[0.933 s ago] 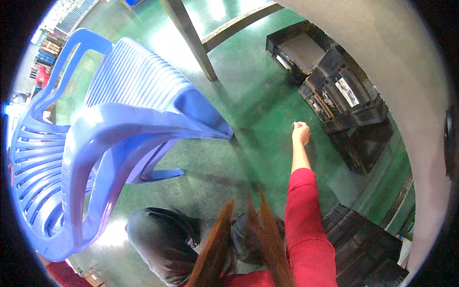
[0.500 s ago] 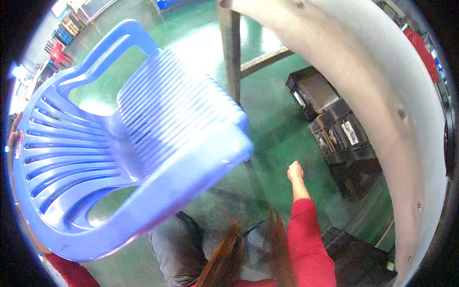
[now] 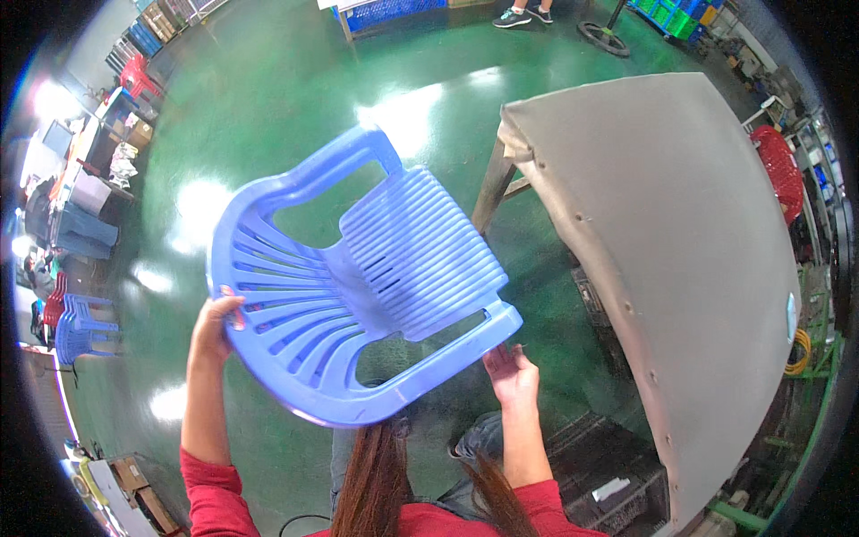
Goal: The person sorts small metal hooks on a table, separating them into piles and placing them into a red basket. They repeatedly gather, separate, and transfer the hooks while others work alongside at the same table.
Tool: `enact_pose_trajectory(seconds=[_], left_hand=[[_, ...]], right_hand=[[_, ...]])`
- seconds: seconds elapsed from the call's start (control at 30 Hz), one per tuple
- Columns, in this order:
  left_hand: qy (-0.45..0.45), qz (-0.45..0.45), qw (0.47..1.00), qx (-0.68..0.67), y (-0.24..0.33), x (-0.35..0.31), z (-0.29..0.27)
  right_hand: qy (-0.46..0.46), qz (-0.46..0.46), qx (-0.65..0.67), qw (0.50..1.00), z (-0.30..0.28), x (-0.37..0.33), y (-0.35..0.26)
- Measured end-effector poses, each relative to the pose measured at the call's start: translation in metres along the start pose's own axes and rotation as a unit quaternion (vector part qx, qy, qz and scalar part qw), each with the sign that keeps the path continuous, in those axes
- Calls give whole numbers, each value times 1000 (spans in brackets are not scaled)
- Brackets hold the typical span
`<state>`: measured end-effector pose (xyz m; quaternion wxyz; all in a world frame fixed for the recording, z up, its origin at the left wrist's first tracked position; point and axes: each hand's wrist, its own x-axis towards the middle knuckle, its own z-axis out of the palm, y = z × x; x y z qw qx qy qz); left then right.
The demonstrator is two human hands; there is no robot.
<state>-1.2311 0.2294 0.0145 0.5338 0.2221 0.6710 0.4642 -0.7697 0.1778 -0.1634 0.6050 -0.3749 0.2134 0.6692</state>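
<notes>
A light blue plastic armchair (image 3: 426, 255), with a ribbed seat and slatted back, hangs tilted in front of me. My left hand (image 3: 217, 324) is closed round the top edge of its backrest, thumb over the rim. Below the front end of the nearer armrest is my right hand (image 3: 514, 376), palm up. Its fingers are stretched out, and their tips reach the armrest's underside; whether they bear any weight cannot be seen.
A grey-covered table (image 3: 662, 206) stands close on my right, with dark crates (image 3: 599, 465) under its near side. At the left are stacked blue chairs (image 3: 85, 329) and a cluttered bench (image 3: 85, 166). Another person's shoes (image 3: 512, 18) show at the far edge, near a blue crate (image 3: 394, 12).
The chair has moved right and away from me, the left hand coming into view on its backrest. My right hand has gone from a closed fist to stretched fingers at the armrest. The view has shifted.
</notes>
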Motion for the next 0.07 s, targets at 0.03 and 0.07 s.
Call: enact_pose_trajectory(seconds=[0.03, 0.07], left_hand=[[-13, -9, 1000, 23, 5, -2, -4], [-17, -8, 1000, 24, 25, -10, -6]], right_hand=[[38, -28, -22, 999, 27, -17, 7], [24, -29, -9, 999, 28, -17, 10]])
